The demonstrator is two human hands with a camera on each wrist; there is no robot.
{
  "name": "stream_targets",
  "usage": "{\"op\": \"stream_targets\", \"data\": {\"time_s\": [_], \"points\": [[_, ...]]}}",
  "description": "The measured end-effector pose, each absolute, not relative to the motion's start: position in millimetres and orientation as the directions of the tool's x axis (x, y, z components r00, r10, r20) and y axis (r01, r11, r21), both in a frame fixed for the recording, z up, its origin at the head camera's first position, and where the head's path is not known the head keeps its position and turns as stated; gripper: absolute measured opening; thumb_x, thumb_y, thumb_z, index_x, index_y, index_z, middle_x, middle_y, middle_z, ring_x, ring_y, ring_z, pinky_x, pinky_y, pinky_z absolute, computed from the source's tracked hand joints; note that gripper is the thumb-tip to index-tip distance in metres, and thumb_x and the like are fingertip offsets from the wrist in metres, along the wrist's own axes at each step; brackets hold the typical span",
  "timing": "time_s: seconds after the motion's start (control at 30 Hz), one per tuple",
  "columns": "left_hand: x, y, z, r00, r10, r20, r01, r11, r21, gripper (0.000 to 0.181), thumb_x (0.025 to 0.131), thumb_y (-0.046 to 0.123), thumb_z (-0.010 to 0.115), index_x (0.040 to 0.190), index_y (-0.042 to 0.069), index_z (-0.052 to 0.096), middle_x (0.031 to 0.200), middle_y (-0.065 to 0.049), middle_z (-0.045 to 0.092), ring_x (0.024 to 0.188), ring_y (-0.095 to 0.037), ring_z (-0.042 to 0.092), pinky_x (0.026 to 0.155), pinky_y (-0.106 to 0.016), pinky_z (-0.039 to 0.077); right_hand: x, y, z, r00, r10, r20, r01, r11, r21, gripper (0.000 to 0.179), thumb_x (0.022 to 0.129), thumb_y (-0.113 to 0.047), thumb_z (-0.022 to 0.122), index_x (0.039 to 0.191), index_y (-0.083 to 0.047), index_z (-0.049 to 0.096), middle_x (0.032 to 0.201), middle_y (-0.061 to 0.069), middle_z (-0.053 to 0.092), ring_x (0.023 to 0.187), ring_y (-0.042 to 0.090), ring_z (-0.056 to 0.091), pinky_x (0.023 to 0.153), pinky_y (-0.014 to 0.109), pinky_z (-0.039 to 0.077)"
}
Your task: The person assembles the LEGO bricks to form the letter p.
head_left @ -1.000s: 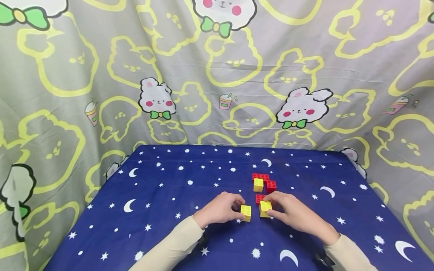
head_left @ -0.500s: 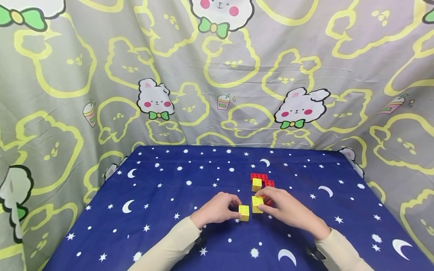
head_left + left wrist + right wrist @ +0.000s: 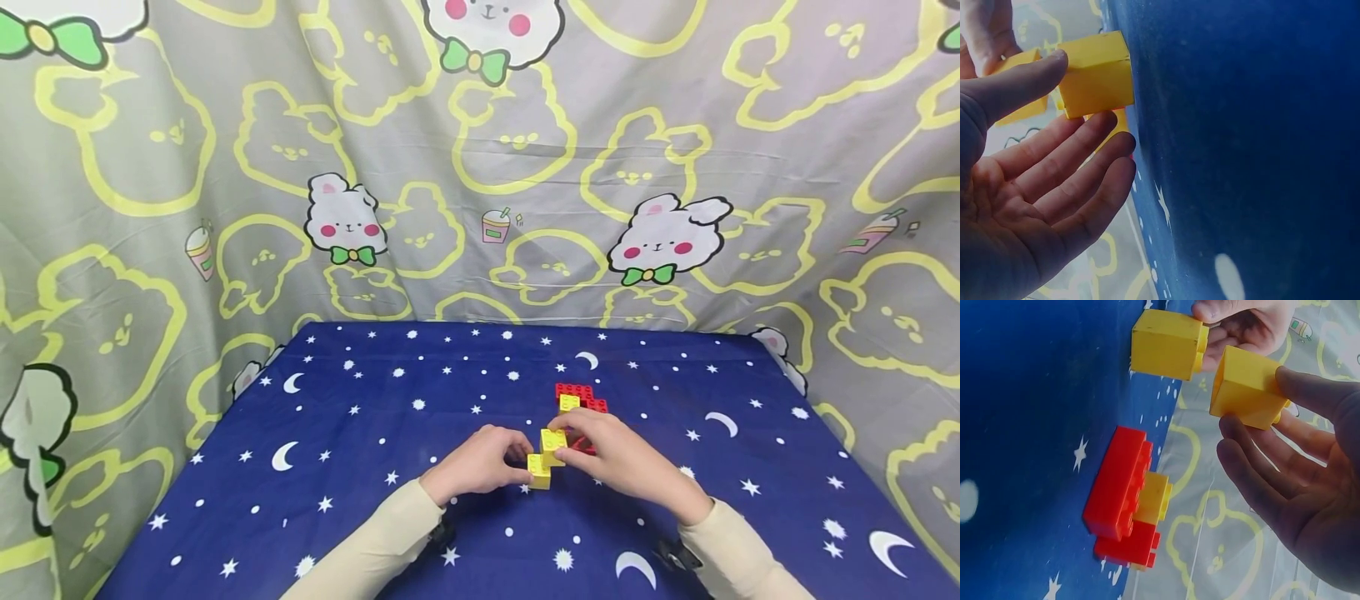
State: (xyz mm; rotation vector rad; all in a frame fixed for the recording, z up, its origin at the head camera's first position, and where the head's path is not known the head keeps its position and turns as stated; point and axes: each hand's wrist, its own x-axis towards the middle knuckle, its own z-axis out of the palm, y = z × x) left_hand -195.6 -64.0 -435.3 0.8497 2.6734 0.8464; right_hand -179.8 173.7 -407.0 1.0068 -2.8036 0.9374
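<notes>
My left hand [image 3: 480, 460] pinches a yellow toy building brick [image 3: 538, 475] low at the table, thumb and fingertips on its sides, studs upward. In the left wrist view that yellow brick [image 3: 1097, 78] sits between thumb and index finger. My right hand [image 3: 633, 462] pinches a second yellow brick [image 3: 552, 447], held raised. The right wrist view shows this second brick [image 3: 1247, 390] apart from the studs of the left-hand brick [image 3: 1166, 344], slightly tilted, its hollow underside partly visible.
Behind the right hand lie a long red brick [image 3: 573, 390], a smaller red brick [image 3: 597, 406] and a yellow brick [image 3: 570, 403]. Another red brick [image 3: 583, 447] is mostly hidden by the right hand. A patterned curtain [image 3: 450, 167] hangs beyond the blue star-print tablecloth [image 3: 360, 467].
My right hand has carried its yellow brick leftward and up from beside the red brick, close to the left-hand brick. My left hand has stayed nearly still.
</notes>
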Motion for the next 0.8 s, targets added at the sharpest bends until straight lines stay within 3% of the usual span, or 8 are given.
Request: {"op": "stream_targets", "data": {"time_s": [0.8], "points": [[-194, -67, -434, -0.797, 0.605, -0.001, 0.484, 0.638, 0.6, 0.028, 0.085, 0.025, 0.086, 0.106, 0.01, 0.075, 0.095, 0.002, 0.076, 0.082, -0.002, 0.067, 0.079, -0.02, 0.055, -178, 160, -414, -0.782, -0.591, 0.199, -0.588, 0.592, -0.551, 0.027, 0.092, -0.025, 0.078, 0.116, -0.015, 0.07, 0.106, -0.006, 0.07, 0.09, 0.006, 0.068, 0.082, 0.031, 0.06]]}}
